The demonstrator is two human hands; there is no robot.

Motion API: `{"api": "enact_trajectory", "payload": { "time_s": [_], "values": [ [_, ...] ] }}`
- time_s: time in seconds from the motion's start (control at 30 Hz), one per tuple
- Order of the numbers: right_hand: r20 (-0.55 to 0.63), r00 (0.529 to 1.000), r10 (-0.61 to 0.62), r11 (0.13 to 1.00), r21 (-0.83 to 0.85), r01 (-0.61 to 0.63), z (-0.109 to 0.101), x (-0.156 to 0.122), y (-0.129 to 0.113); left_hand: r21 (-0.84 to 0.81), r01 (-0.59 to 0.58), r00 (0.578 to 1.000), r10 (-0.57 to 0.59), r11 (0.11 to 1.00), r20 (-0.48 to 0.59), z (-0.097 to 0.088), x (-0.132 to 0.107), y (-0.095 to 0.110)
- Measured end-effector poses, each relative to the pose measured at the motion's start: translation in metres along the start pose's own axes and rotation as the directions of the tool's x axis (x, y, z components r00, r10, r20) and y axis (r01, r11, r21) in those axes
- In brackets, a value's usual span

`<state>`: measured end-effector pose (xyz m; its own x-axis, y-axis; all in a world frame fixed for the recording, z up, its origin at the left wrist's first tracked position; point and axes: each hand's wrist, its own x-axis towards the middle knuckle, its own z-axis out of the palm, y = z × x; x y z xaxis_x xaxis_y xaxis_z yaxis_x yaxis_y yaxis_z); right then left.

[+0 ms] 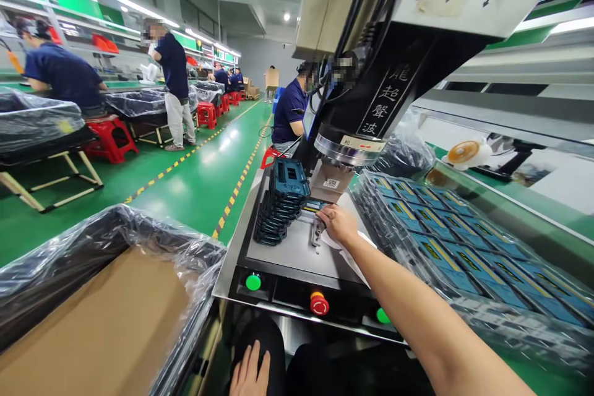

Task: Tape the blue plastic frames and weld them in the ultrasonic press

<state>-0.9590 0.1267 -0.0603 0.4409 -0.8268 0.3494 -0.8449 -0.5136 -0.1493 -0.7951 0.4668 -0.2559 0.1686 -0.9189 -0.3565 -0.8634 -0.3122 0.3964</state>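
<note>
My right hand (pixel 340 223) reaches under the metal welding horn (pixel 330 180) of a bench press. Its fingers are pinched together at the right end of a blue plastic panel (pixel 314 205) with a yellow strip, which lies in the fixture below the horn. The fingertips partly hide that end. A small metal clamp (pixel 316 234) sits just in front of the panel. To the left, dark blue plastic frames (pixel 278 213) stand in a leaning stack on the machine bed. My left hand (pixel 251 372) lies on my thigh, fingers stretched out and holding nothing.
Clear trays of blue panels (pixel 457 260) are stacked at the right. A plastic-lined bin with cardboard (pixel 111 315) stands at the left. Along the machine's front are a green button (pixel 253 282) and a red emergency stop (pixel 319 304). A co-worker (pixel 288 111) sits beyond the press.
</note>
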Motion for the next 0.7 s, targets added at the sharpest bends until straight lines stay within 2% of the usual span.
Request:
{"api": "enact_trajectory", "payload": {
  "time_s": [0.2,0.4,0.5,0.6,0.67,0.7],
  "values": [
    [-0.053,0.998,-0.027,1.0,-0.014,0.027,-0.002,-0.005,-0.003,-0.012,0.001,1.0,-0.001,1.0,0.007,-0.001,0.001,-0.001],
    [-0.089,0.986,-0.14,0.99,-0.003,0.14,-0.02,-0.027,-0.014,0.004,0.01,0.999,-0.01,1.0,0.043,-0.01,-0.002,0.001],
    [-0.149,0.962,-0.228,0.973,0.008,0.232,-0.035,-0.06,-0.026,0.008,0.021,0.996,-0.022,1.0,0.086,-0.014,-0.005,0.003],
    [-0.29,0.892,-0.347,0.926,0.047,0.375,-0.052,-0.11,-0.04,0.002,0.023,0.993,-0.023,1.0,0.118,-0.016,-0.008,0.003],
    [-0.348,0.849,-0.397,0.884,0.105,0.457,-0.063,-0.148,-0.051,-0.025,0.004,0.996,-0.002,1.0,0.091,-0.015,-0.012,0.003],
    [-0.355,0.84,-0.41,0.864,0.142,0.482,-0.068,-0.167,-0.057,-0.05,-0.012,0.999,0.014,0.999,0.044,-0.013,-0.014,0.003]
  ]
}}
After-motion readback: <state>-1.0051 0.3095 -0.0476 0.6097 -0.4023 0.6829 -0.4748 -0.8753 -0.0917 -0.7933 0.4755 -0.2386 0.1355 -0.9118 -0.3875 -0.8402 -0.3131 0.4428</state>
